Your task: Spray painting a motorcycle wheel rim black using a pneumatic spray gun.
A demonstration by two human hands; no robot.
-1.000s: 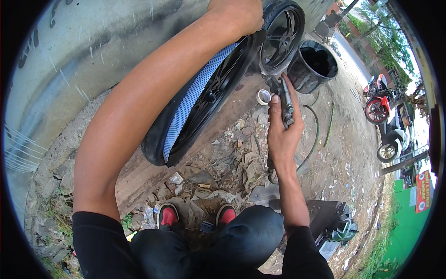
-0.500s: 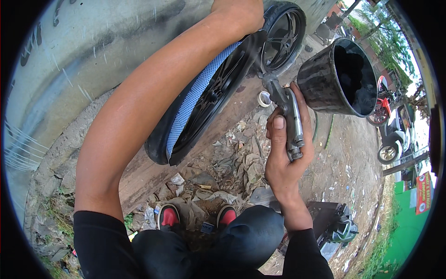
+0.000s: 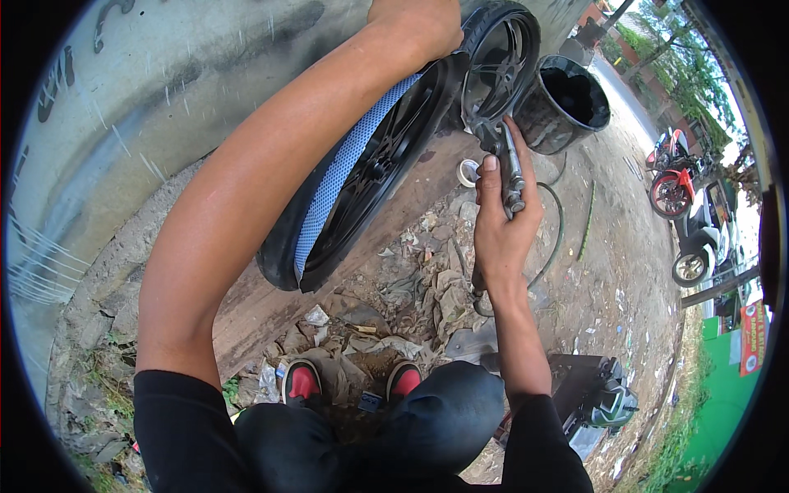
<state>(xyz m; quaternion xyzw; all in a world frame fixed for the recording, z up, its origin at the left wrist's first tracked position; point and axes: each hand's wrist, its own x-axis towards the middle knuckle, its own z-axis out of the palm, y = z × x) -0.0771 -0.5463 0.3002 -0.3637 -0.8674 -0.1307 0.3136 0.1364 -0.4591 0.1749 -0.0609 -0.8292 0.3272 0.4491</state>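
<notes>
My right hand (image 3: 505,214) is closed around a metal spray gun (image 3: 503,160), its thumb along the body. A dark-stained cup (image 3: 530,123) with black liquid inside sits at the gun's far side and moves with it. The gun's head is beside the two black spoked wheels. My left hand (image 3: 419,29), partly cut off by the top edge, is closed at the upper end of a dark strip with blue mesh lining (image 3: 329,193). That strip lies along the tyre side of the nearer wheel (image 3: 378,164); my fingertips are hidden. Behind it stands the farther wheel (image 3: 501,62).
A grey wall (image 3: 164,82) rises at the left. The wheels rest on a brown plank (image 3: 255,324). A roll of tape (image 3: 468,172) lies near them, and a hose (image 3: 560,222) curves on the ground. Litter and rags (image 3: 440,304) surround my shoes. Motorcycles (image 3: 699,246) stand at the right.
My right hand has moved the spray gun away from me, toward the farther wheel, and its cup appears smaller. The left hand has stayed almost in place on the strip.
</notes>
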